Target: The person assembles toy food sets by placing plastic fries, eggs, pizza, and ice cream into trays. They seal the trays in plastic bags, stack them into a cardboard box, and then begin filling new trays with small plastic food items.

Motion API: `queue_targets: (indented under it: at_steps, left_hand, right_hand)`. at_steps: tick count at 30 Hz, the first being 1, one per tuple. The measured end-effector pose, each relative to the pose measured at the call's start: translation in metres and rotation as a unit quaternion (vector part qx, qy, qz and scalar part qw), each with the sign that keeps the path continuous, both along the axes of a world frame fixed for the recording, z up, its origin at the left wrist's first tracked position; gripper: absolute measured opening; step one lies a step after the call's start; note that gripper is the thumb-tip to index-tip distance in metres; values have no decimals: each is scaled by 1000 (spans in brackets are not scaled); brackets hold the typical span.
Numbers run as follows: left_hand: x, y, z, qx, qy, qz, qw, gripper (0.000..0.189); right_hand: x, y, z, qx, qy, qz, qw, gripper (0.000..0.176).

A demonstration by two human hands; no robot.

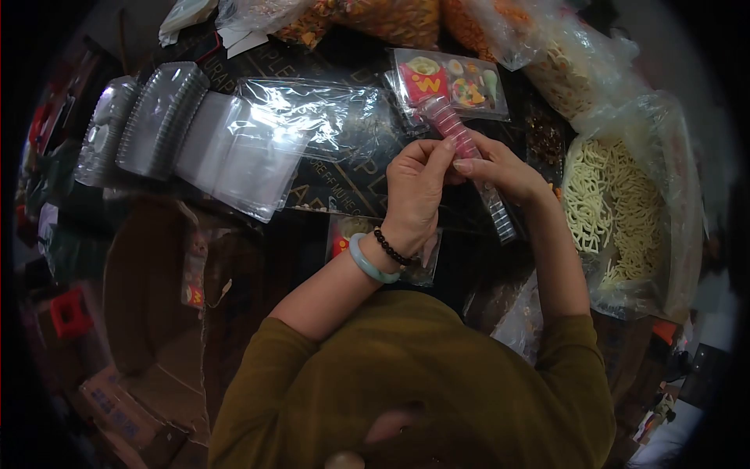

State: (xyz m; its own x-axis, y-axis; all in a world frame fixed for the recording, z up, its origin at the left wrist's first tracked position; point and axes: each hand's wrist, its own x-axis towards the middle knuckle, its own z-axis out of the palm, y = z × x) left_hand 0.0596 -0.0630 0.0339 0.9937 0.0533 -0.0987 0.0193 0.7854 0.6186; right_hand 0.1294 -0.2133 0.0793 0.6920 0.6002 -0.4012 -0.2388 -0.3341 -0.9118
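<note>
Both hands are at a long, narrow stack of thin ridged plastic pieces [445,119], pink at its upper end and clear at its lower end. My left hand [418,180] is closed, thumb and fingers pinching at the middle of the stack. My right hand [500,168] wraps round the same stack from the right, its thumb lying toward the left fingertips. Just beyond the stack's upper end lies a clear packet [476,82] with a red and yellow cup picture and small food shapes. Below the left wrist another such packet [341,234] is partly hidden.
Nested clear plastic trays [160,121] stand at the left, beside flat clear bags [258,168]. Bags of orange snack pieces [391,19] line the back. A plastic-lined box of pale noodle-like sticks [590,195] is at the right. An open cardboard box [156,305] sits lower left.
</note>
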Motion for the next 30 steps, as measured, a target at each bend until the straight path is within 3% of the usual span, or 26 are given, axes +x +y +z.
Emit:
queue_targets:
  at_steps: [3,7,13,30]
  left_hand:
    - [0,4,12,36,49,1,998,27]
    - [1,12,9,36,54,-53,996,48]
    - [0,6,-2,10,10,-30,999,68]
    - [-4,15,-19,86,-86,30,992,90]
  right_hand:
    - [-3,-1,-2,-8,-81,-2,997,88]
    - [-4,-11,-6,-186,-242,2,952,100]
    - [-19,-3,6,-251,-284,-12,925,105]
    - [-35,9,1,-354,-424,-20,833,104]
